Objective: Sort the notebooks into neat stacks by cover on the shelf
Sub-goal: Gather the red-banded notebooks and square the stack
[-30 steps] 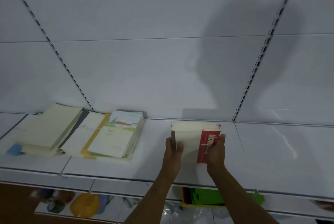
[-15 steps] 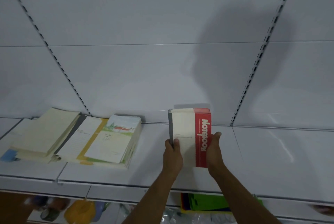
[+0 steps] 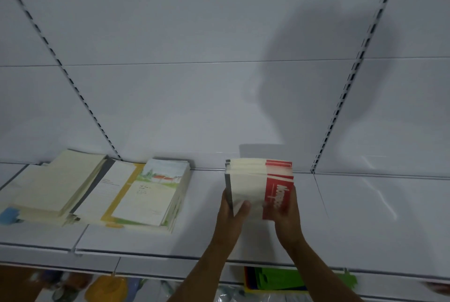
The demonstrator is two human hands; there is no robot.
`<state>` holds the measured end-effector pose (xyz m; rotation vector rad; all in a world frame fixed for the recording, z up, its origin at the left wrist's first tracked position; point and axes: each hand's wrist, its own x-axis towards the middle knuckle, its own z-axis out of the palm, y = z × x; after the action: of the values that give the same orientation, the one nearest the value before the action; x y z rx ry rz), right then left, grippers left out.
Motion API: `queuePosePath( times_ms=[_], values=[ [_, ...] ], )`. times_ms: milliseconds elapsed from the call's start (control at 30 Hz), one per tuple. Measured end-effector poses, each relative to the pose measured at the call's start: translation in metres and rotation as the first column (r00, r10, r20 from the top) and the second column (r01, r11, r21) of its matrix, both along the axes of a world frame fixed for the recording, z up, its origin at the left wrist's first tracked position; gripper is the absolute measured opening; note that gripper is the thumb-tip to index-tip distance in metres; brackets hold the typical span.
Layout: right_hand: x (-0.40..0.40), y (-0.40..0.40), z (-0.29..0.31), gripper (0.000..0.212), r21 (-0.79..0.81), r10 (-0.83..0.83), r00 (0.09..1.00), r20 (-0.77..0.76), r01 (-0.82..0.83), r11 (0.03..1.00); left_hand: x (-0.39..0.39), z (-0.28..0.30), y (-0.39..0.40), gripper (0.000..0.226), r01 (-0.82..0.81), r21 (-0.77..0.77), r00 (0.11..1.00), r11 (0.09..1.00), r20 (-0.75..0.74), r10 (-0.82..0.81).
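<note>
Both hands clasp a stack of red-and-cream notebooks (image 3: 260, 187) on the white shelf (image 3: 365, 216), well to the right of the landscape-cover stack (image 3: 155, 192): the left hand (image 3: 231, 214) curls round the grey spine edge, the right hand (image 3: 286, 214) round the red side. The upper copies sit fanned; best to squeeze the sides together, tap the edges flush, then lay the stack flat clear of the landscape-cover stack

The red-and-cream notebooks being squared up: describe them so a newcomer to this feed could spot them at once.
On the white shelf, look right of the spread of pale notebooks lying flat. There the left hand and right hand grip a small stack of red-and-cream notebooks. Only these carry a red band with white lettering, and only these are being held.
</note>
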<state>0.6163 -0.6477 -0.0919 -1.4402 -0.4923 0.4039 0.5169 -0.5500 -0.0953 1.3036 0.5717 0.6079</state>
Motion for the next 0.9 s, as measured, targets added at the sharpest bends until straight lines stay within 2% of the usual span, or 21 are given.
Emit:
queuePosePath(
  times_ms=[133, 333, 433, 600, 667, 767, 833, 900],
  values=[
    [-0.006, -0.011, -0.02, 0.067, -0.042, -0.001, 0.998, -0.058, -0.001, 0.999, -0.006, -0.024, -0.009, 0.073, -0.045, 0.014, 0.998, 0.999, -0.053, 0.045],
    [-0.007, -0.015, -0.033, 0.069, -0.069, 0.06, 0.983, -0.175, -0.073, 0.995, -0.004, -0.03, -0.009, 0.069, -0.091, 0.035, 0.992, 0.995, -0.084, 0.093],
    [-0.009, -0.015, -0.035, 0.069, -0.067, 0.065, 0.974, -0.219, -0.082, 0.994, -0.001, -0.03, -0.01, 0.07, -0.091, -0.009, 0.992, 0.996, -0.091, 0.09],
    [-0.008, -0.017, -0.034, 0.066, -0.086, 0.068, 0.973, -0.222, -0.089, 0.992, -0.005, -0.029, -0.012, 0.071, -0.058, -0.034, 0.994, 0.998, -0.096, 0.054],
    [-0.007, -0.016, -0.033, 0.059, -0.097, 0.063, 0.968, -0.241, -0.088, 0.991, -0.004, -0.027, -0.012, 0.07, -0.065, -0.049, 0.994, 0.997, -0.096, 0.06],
    [-0.002, -0.013, -0.029, 0.035, -0.133, 0.049, 0.968, -0.246, -0.083, 0.988, 0.001, -0.016, -0.011, 0.056, -0.067, -0.082, 0.991, 0.994, -0.119, 0.057],
    [0.005, -0.009, -0.025, 0.034, -0.162, 0.031, 0.969, -0.244, -0.073, 0.984, 0.005, -0.006, -0.009, 0.036, -0.058, -0.106, 0.983, 0.993, -0.182, 0.038],
    [0.012, -0.004, -0.02, 0.035, -0.212, 0.018, 0.971, -0.238, -0.07, 0.975, 0.012, 0.002, -0.005, 0.036, -0.067, -0.108, 0.956, 0.992, -0.292, 0.033]
  ],
)
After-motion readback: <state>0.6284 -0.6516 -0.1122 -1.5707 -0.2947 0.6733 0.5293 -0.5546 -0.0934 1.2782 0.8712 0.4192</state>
